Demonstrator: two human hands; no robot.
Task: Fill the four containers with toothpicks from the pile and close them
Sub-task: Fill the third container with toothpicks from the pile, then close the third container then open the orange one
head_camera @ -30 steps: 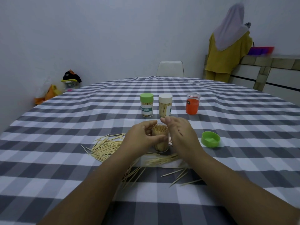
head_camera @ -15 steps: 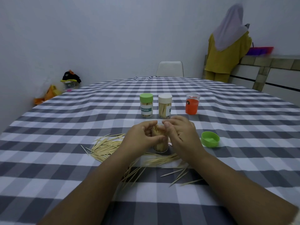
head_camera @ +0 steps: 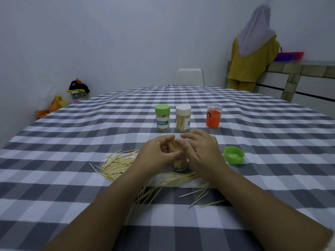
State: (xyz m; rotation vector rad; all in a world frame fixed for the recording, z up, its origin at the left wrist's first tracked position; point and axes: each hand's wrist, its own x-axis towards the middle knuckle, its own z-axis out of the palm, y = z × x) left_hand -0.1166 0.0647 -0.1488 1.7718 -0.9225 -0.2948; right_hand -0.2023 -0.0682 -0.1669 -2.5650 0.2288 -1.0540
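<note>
At frame centre my left hand point(head_camera: 157, 154) grips the open container point(head_camera: 178, 163), while my right hand point(head_camera: 200, 151), fingers loose, has closed in over the toothpicks, tamping them level; I judge the green lid point(head_camera: 233, 155), lying right, goes on next

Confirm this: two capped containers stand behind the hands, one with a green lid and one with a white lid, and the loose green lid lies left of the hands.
One detail is wrong. The head view shows the loose green lid on the cloth to the right of the hands, not left. The green-lidded container and white-lidded container do stand capped behind them.
</note>
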